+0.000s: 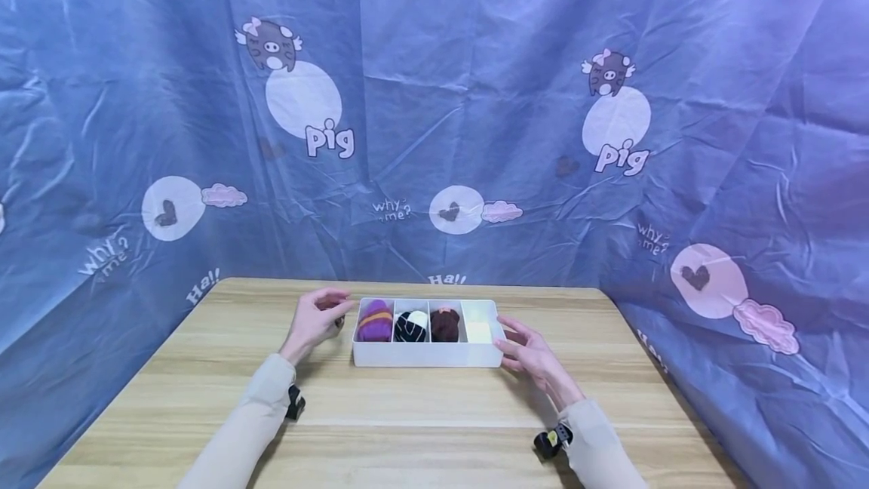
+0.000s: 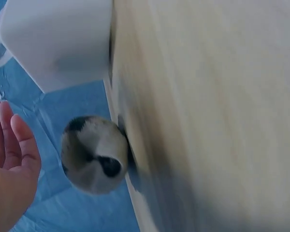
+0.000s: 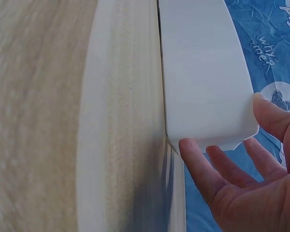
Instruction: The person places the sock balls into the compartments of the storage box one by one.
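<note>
Four compartments in one white box [image 1: 428, 355] hold three sock rolls; both hands' fingers spread, holding nothing.

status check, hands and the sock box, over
Left hand open beside a rolled sock. Right hand open, fingers touching the white box end. Nothing in the way.

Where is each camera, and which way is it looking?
Head: up on the person's head, looking forward and down at the table, white box, both forearms and hands.
Left wrist: on the left wrist, looking past the left hand at a rolled sock and the box's corner.
Right wrist: on the right wrist, looking at the box's end, with the right hand and its fingers touching it.
Shared: all three show the box and the table.
</note>
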The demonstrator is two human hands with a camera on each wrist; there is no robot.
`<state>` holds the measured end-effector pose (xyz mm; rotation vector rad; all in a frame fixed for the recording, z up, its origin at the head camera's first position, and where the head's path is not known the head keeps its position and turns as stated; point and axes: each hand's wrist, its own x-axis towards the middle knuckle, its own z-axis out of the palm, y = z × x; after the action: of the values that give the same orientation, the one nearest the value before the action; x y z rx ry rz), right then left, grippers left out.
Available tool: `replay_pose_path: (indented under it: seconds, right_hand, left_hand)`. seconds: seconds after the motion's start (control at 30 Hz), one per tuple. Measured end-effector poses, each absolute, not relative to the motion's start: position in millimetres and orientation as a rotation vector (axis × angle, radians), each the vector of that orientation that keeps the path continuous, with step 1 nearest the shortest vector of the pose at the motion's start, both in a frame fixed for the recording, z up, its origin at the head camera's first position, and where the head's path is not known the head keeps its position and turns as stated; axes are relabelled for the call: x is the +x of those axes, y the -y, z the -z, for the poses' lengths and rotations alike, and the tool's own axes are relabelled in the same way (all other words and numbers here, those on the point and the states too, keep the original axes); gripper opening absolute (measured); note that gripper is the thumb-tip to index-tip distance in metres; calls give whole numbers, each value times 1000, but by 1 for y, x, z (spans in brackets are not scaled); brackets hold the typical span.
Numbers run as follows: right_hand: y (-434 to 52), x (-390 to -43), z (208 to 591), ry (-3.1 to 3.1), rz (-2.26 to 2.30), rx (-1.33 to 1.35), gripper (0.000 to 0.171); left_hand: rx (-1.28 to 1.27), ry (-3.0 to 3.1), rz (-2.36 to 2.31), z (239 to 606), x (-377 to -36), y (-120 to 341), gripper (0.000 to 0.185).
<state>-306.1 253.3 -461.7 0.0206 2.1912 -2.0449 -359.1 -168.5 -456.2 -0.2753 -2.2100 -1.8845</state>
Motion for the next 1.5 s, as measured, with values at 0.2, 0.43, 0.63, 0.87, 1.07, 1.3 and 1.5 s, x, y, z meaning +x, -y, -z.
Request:
replay_pose_path:
  seconds: [0.2,0.43,0.63,0.87,1.07,1.3,1.5]
  right_hand:
    - [-254,-306,463,-2193,2041,-14,63]
    - [-253,-305,462,-2208,2044,9,63]
    - [-252,-304,463,-2199,2053,26,63]
    - [-251,-304,463,-2216,2042,41,62]
    - [-252,-304,462,-2199,2050,18,63]
    - [-252,-304,460,-2196,2046,16,63]
    - [-253,-304,461,-2195,2046,22,63]
  left_hand:
    - [-305,2147,1920,454,-356,179,40]
    - [-310,2151,2002,460,-365,192,48]
    - [-314,2248,2004,461,-368,203,51]
    - [-383,2370,1961,461,-374,211,56]
    - [-367,2510,1768,464,-383,218,56]
    - [-301,2607,1700,464,-391,218,57]
    - [-298,2613,1767,467,-395,217,59]
